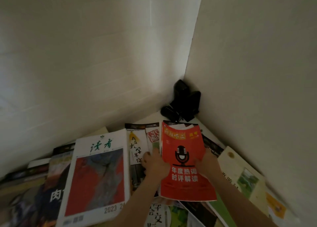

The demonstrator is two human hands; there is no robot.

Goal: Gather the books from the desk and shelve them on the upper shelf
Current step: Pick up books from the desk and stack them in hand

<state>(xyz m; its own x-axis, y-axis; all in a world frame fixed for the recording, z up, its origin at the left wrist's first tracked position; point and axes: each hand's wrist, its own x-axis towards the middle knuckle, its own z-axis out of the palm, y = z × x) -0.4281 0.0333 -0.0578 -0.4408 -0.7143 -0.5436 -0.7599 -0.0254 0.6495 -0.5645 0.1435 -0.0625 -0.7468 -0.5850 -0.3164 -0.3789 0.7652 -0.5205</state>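
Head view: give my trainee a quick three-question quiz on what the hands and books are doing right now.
1. True or false: both hands grip the red book with the microphone cover.
2. Which book lies to the left of the left hand? A) the large white book with a red picture B) the pale book with a green landscape picture C) a blue notebook
3. Fill in: the black object sits in the ____ where the two walls meet.

Key: 1 true, with the right hand on its right edge; 2 A; 3 corner.
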